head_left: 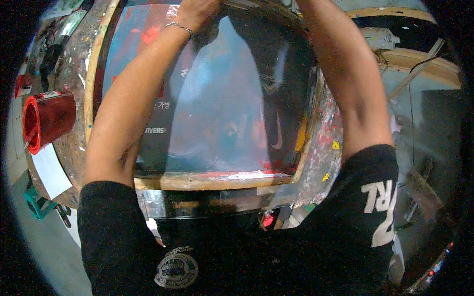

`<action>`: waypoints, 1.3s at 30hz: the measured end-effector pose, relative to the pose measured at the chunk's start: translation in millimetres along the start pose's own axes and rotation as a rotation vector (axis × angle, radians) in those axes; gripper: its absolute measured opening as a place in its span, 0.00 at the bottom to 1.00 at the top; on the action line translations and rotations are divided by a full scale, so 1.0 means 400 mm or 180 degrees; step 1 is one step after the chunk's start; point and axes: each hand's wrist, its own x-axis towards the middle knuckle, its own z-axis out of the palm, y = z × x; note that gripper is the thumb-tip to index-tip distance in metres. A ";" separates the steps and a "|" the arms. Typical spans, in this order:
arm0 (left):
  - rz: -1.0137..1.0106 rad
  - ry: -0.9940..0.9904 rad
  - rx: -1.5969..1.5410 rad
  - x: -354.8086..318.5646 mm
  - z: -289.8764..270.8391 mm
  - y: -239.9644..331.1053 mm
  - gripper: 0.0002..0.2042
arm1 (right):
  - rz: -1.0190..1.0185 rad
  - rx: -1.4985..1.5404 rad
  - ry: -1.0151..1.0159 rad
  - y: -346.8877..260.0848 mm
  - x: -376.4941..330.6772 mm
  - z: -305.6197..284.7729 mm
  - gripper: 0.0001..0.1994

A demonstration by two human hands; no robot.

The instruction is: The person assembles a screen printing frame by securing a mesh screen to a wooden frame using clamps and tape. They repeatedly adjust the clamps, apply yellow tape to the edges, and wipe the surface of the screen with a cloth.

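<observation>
Both my arms stretch forward over a wood-framed printing screen (217, 113) with a dark, glossy mesh. My left hand (200, 14), with a bracelet at the wrist, is at the far end of the screen; its fingers run out of the top of the picture, so what they hold is hidden. My right forearm (340, 44) passes over the far right corner, and that hand is beyond the top edge. Pale designs and reddish patches show on the mesh. A streak of white ink (252, 175) lies along the near wooden bar (212, 184).
A red tub (49, 118) lies at the left on the paint-stained table (74, 64), above a white sheet (51, 170). Something teal (38, 202) sits lower left. At the right are a wooden frame edge (419, 69) and a thin slat (417, 71).
</observation>
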 end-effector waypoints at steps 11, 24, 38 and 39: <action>-0.0067 -0.0523 0.0165 0.004 0.055 0.023 0.10 | -0.2109 -0.3042 0.1381 -0.046 -0.165 0.019 0.18; -0.0100 -0.0391 0.0129 0.004 0.028 0.016 0.13 | -0.2793 -0.4042 0.0384 -0.087 -0.227 -0.003 0.15; -0.0026 -0.0639 0.0317 0.016 -0.006 0.064 0.14 | -0.1992 -0.4936 -0.0189 -0.102 -0.260 -0.013 0.11; -0.0147 -0.0907 0.0450 -0.014 -0.017 0.029 0.17 | -0.3002 -0.6675 -0.0521 -0.111 -0.177 0.028 0.16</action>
